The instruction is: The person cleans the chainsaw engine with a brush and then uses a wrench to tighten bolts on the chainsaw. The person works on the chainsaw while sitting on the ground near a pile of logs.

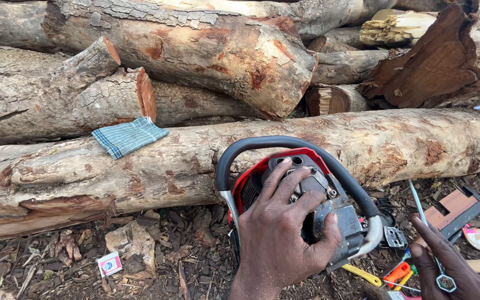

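A red and grey chainsaw body (329, 214) with a black curved front handle (284, 143) lies on the ground in front of a long log (184, 161). My left hand (281, 233) rests on top of the engine housing, fingers spread over it and thumb gripping its side. At the lower right, my right hand (445, 266) holds a thin metal wrench-like tool (429, 233), its shaft pointing up and away from me. The chainsaw's bar is not visible.
Thick cut logs (195, 50) are stacked behind. A folded checked cloth (129, 136) lies on the long log. Bark chips cover the ground, with a small white box (109, 264), a stone (131, 241), orange and yellow tools (398, 273) and a reddish flat part (454, 206) at right.
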Motion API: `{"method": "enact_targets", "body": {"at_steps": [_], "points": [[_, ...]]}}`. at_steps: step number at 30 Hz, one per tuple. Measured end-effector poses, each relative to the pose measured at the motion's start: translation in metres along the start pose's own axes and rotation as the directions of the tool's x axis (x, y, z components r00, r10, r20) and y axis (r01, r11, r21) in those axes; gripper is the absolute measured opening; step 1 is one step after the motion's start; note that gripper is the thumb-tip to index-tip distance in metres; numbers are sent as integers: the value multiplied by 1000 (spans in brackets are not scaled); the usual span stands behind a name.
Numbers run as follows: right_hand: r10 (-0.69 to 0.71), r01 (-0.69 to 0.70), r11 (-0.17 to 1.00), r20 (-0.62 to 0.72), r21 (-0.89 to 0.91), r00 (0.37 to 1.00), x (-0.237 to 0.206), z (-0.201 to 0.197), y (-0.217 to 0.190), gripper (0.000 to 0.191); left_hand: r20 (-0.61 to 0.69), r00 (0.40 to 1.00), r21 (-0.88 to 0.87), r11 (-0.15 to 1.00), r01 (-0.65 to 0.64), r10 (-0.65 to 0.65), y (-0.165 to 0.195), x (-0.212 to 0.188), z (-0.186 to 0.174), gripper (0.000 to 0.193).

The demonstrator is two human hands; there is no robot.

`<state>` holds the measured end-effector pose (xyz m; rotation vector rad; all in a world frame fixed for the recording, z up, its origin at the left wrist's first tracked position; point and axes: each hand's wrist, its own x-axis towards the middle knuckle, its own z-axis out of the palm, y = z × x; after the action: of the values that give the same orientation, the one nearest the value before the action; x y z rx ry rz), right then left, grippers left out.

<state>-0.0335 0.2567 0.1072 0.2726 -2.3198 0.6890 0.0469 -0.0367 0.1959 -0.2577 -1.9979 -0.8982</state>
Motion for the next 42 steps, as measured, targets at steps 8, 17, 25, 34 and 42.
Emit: {"method": "enact_targets", "body": {"at_steps": [8,17,25,34,42], "points": [[40,-40,999,8,-23,999,3,-5,0,48,-19,1000,15,1000,-11,12,0,0,-2,28],[17,-17,1000,-16,10,1000,3,-10,-1,44,-19,1000,16,1000,-1,1,0,0,-1,28],[-5,10,997,-56,82,998,0,2,5,45,-16,1000,19,1000,-7,7,2,0,-2,28],[-117,105,985,81,136,990,0,17,-2,54,31,999,26,1000,-12,11,1,2,-5,28],[-318,264,905,121,333,940,-17,36,-29,59,-4,1000,-7,1000,13,-13,1,-1,-3,28]]}}
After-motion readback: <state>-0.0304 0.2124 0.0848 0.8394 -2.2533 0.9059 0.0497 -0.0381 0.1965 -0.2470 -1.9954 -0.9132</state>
